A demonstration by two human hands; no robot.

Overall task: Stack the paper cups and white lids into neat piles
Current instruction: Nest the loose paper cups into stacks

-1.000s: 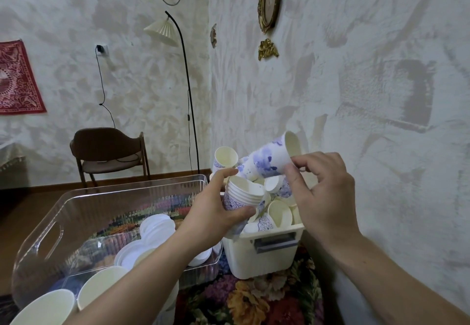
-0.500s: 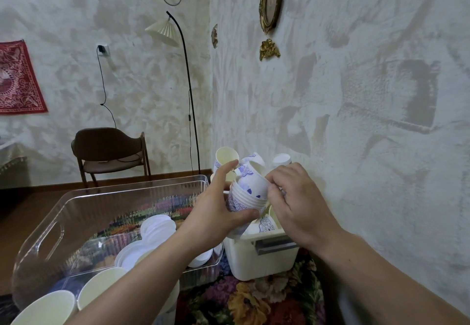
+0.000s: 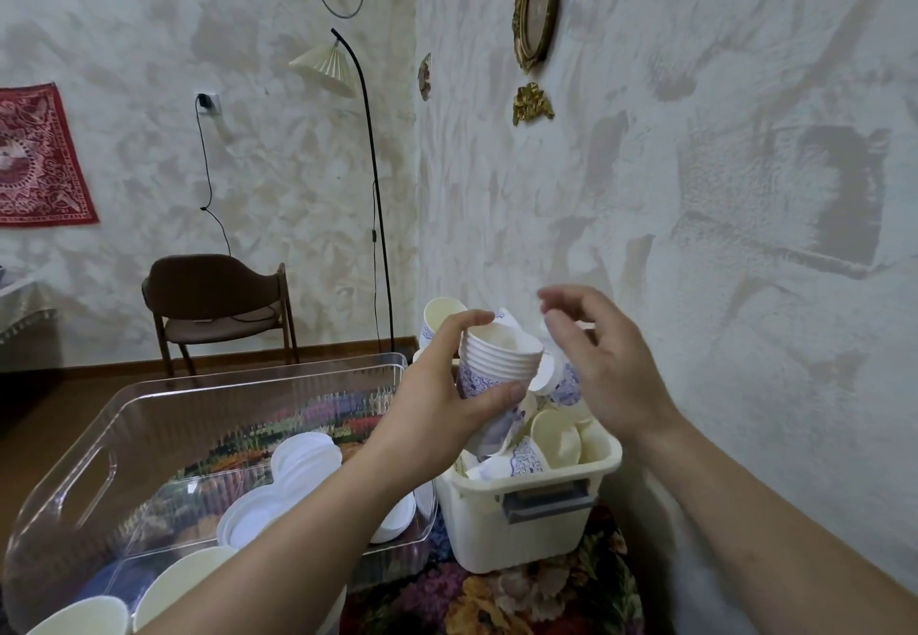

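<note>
1. Cup stack (image 3: 497, 361): nested paper cups w/ blue print, tilted a bit, rims up, held in the air above the white bin (image 3: 526, 510).
2. Left hand (image 3: 442, 411): wrapped round the stack, thumb across the front below the rims, fingers behind near the top rim.
3. Right hand (image 3: 601, 366): just right of the stack, not touching it, fingers loosely spread & blurred, holding nothing.
4. Loose cups (image 3: 551, 440): jumbled in the white bin, some on their sides, under & behind both hands.
5. White lids (image 3: 303, 460): lying overlapped in the clear tub (image 3: 89, 475), left of the bin.
6. Two more cups (image 3: 184, 585) at bottom-left edge, openings up.
7. Bin & tub sit side by side on a floral cloth (image 3: 536, 594), by the wall corner.
</note>
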